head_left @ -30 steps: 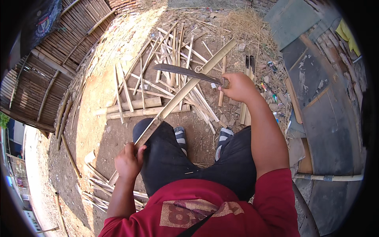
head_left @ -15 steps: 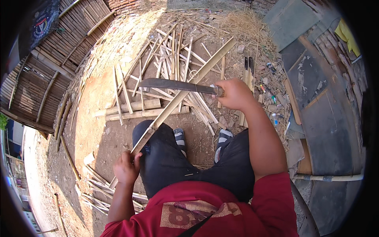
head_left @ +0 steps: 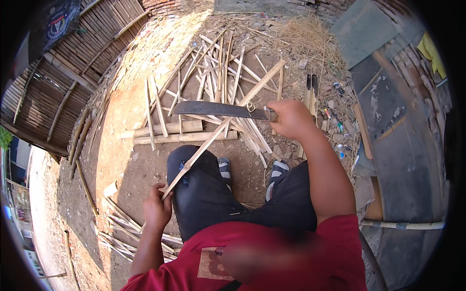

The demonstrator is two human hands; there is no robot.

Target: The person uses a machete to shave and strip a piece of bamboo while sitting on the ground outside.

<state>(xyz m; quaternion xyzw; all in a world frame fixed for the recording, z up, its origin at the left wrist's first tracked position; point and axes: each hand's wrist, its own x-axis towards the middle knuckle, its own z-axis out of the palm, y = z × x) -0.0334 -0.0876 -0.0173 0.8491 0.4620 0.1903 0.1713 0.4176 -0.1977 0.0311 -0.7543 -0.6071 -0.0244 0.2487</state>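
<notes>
Change first, left to right. Left hand (head_left: 158,211): thumb and fingers pinch the near part of a long, pale tan split-bamboo strip (head_left: 206,144), a looser hold than a second ago. Strip crosses the left knee of the black trousers (head_left: 206,199) and runs to the far right. Over the last half second it's rolled: broad hollow face out of my view, narrower side showing. Right hand (head_left: 291,119): fingers wrapped round the handle of a long, dark, curved metal machete (head_left: 208,108), blade pointing left. Blade is lower and flatter than a second ago, crossing over the strip; can't tell if they touch. My read: the strip now offers a narrow side to the blade, not its hollow.

Surface: brown dirt ground (head_left: 145,169), sunlit left, shaded centre. Near left, thin pale split sticks (head_left: 124,214); farther, two round tan bamboo poles (head_left: 191,127); far centre, a loose crisscross pile of pale bamboo slats (head_left: 220,68); far right, a dry yellow straw heap (head_left: 306,39).

Surroundings: brown bamboo-slat structure (head_left: 107,43) left, reddish brick wall (head_left: 165,6) far, large dark flat boards (head_left: 407,165) right, bright yellow cloth (head_left: 429,54) beyond.
</notes>
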